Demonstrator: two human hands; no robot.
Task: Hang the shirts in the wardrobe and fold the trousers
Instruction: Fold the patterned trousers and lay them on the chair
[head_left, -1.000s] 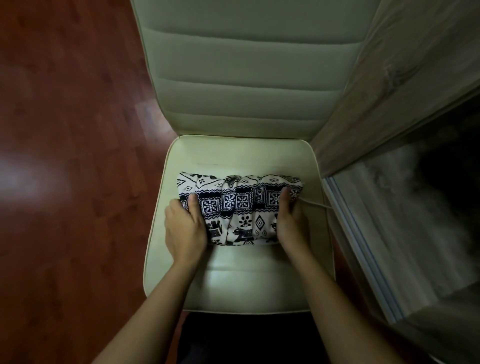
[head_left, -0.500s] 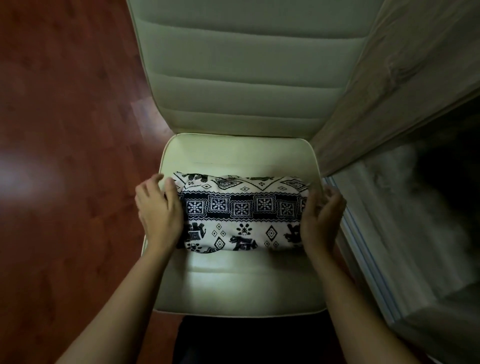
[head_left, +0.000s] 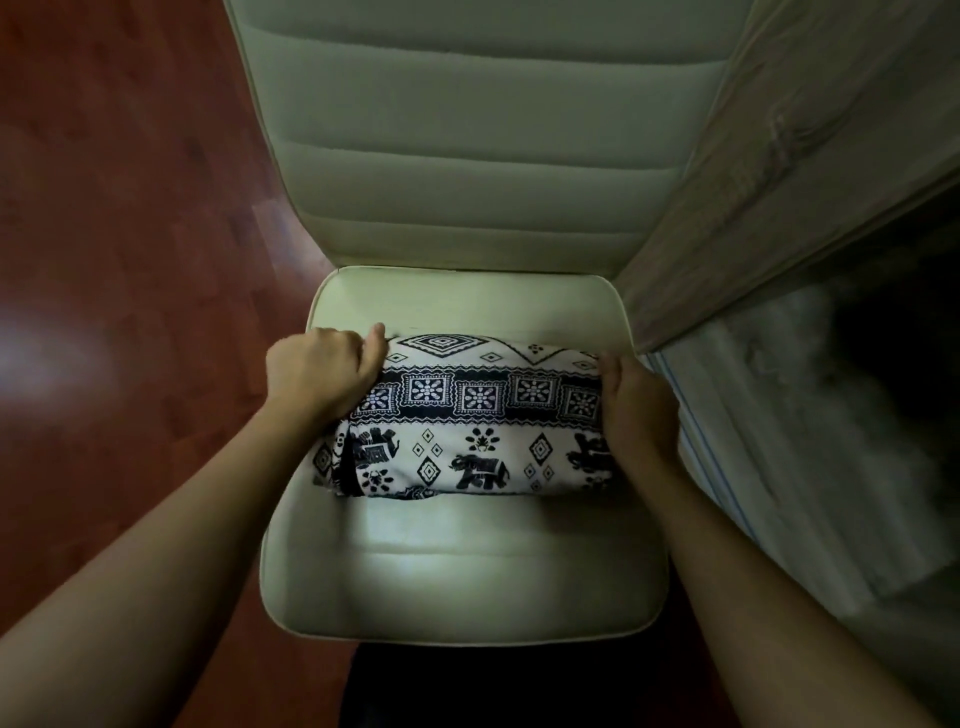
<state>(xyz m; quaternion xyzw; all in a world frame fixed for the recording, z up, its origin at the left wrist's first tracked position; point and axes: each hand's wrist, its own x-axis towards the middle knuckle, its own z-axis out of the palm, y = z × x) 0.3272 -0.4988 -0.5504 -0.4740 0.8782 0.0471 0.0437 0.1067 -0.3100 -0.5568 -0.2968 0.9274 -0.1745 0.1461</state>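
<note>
Folded black-and-white trousers (head_left: 467, 415), printed with elephants and diamond patterns, lie as a wide flat bundle across the seat of a cream padded chair (head_left: 457, 571). My left hand (head_left: 322, 371) grips the bundle's left end, fingers curled over its far corner. My right hand (head_left: 636, 405) clasps the right end, with the thumb on top and the fingers tucked round the edge. Both forearms reach in from below.
The chair's ribbed backrest (head_left: 478, 145) rises behind the seat. A wooden wardrobe panel (head_left: 769, 171) and its sliding-door track (head_left: 727, 478) stand close on the right, with a dark interior beyond. Red-brown wooden floor (head_left: 119, 260) spreads to the left.
The trousers went from a bunched bundle held near the middle to a wider, flatter fold. Both hands moved outward to its ends and now close on them.
</note>
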